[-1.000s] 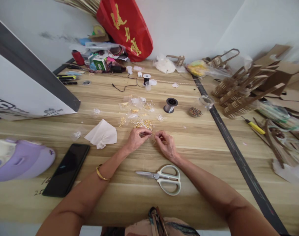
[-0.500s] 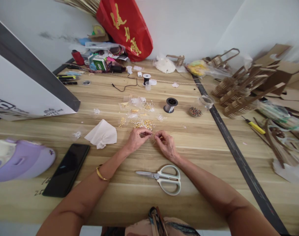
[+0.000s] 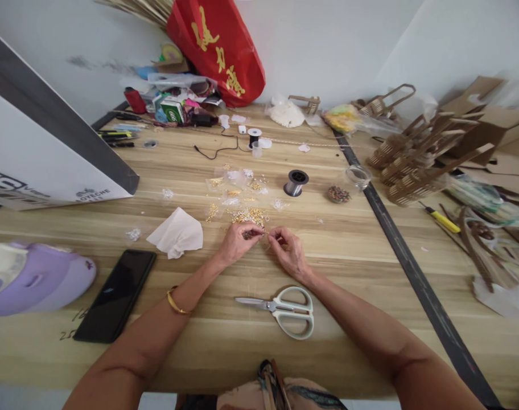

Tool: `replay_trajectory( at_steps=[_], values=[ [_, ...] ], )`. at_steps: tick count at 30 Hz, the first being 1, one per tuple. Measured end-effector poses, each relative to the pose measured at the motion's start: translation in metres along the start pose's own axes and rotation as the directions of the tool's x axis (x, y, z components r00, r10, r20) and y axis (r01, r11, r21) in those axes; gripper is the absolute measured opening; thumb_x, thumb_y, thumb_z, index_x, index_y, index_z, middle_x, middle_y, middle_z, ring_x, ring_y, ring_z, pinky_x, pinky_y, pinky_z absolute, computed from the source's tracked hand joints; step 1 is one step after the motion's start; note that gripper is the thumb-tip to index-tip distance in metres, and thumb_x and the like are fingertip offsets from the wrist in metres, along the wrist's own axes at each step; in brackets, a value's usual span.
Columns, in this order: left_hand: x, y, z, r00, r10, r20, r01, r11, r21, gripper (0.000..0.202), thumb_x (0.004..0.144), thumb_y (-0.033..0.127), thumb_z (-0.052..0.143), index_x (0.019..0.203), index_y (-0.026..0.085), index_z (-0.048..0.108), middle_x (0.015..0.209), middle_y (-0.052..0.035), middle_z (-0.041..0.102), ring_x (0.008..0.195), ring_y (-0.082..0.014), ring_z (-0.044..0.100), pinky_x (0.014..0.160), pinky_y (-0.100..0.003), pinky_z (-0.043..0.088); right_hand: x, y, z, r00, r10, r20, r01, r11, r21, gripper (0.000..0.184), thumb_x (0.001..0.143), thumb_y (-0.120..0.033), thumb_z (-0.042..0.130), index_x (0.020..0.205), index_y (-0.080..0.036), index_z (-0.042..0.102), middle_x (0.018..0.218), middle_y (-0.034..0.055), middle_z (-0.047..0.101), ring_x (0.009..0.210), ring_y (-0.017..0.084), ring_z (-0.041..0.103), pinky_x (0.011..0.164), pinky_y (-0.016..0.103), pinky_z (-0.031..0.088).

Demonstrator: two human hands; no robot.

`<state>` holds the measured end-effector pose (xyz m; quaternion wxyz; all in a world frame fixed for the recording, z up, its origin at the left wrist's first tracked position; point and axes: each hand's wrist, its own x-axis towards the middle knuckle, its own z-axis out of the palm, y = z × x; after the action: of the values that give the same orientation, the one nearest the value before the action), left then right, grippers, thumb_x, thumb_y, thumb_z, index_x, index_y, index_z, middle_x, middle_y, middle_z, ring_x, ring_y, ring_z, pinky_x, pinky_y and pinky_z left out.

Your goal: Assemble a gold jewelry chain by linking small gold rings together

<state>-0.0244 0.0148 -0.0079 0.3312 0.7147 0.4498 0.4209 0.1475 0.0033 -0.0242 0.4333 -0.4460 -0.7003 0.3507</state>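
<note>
My left hand [image 3: 239,242] is closed in a pinch, with a gold bracelet [image 3: 173,302] round its forearm. Something small and dark, perhaps beads, shows under its fingers. Facing it, my right hand [image 3: 288,250] also pinches, its fingertips almost meeting the left ones. A tiny thin piece seems to span the gap between them, too small to name. Just beyond the fingers lies a heap of gold and silver jewellery findings [image 3: 247,215]. On the near side, between the forearms, scissors [image 3: 276,306] with pale handles rest on the wooden table [image 3: 217,353].
A spool of wire [image 3: 296,182] stands beyond my hands, with a heap of mixed beads [image 3: 338,195] to its right. At left are a tissue [image 3: 176,233], a phone [image 3: 115,296] and a large box [image 3: 58,136]. Small woven baskets [image 3: 407,171] and a yellow cutter [image 3: 443,220] lie right.
Almost nothing differs. Both hands keep their place, with only a slight shift at the fingertips.
</note>
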Motion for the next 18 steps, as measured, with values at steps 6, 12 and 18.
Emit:
replay_trajectory(
  at_steps=[6, 12, 18],
  values=[
    [-0.0001, -0.0001, -0.0001, 1.0, 0.003, 0.001, -0.003, 1.0, 0.005, 0.009, 0.075, 0.014, 0.063, 0.08, 0.015, 0.07, 0.081, -0.0061, 0.071, 0.076, -0.0153, 0.065, 0.072, -0.026, 0.05, -0.0001, -0.0006, 0.0001, 1.0, 0.006, -0.002, -0.006, 1.0, -0.008, 0.015, 0.086, -0.031, 0.05, 0.081, -0.018, 0.054, 0.072, 0.0017, 0.058, 0.061, 0.012, 0.055, 0.054, 0.023, 0.046],
    [-0.0001, -0.0005, 0.0001, 1.0, 0.002, 0.002, -0.002, 1.0, 0.002, 0.009, 0.075, 0.013, 0.063, 0.08, 0.014, 0.07, 0.08, -0.0062, 0.071, 0.076, -0.0154, 0.065, 0.071, -0.026, 0.05, -0.0004, 0.0022, 0.0003, 1.0, 0.009, 0.016, -0.009, 1.0, -0.008, 0.014, 0.086, -0.031, 0.05, 0.082, -0.018, 0.055, 0.071, 0.0015, 0.058, 0.059, 0.012, 0.054, 0.053, 0.023, 0.045],
    [-0.0001, -0.0007, -0.0001, 1.0, -0.001, 0.003, 0.001, 1.0, -0.001, 0.01, 0.075, 0.012, 0.062, 0.08, 0.015, 0.07, 0.081, -0.006, 0.071, 0.077, -0.0154, 0.065, 0.072, -0.026, 0.05, -0.0004, 0.0037, 0.0003, 1.0, -0.003, 0.018, 0.004, 1.0, -0.01, 0.014, 0.086, -0.029, 0.05, 0.082, -0.018, 0.055, 0.072, 0.0016, 0.058, 0.059, 0.012, 0.053, 0.053, 0.023, 0.045]
  ],
)
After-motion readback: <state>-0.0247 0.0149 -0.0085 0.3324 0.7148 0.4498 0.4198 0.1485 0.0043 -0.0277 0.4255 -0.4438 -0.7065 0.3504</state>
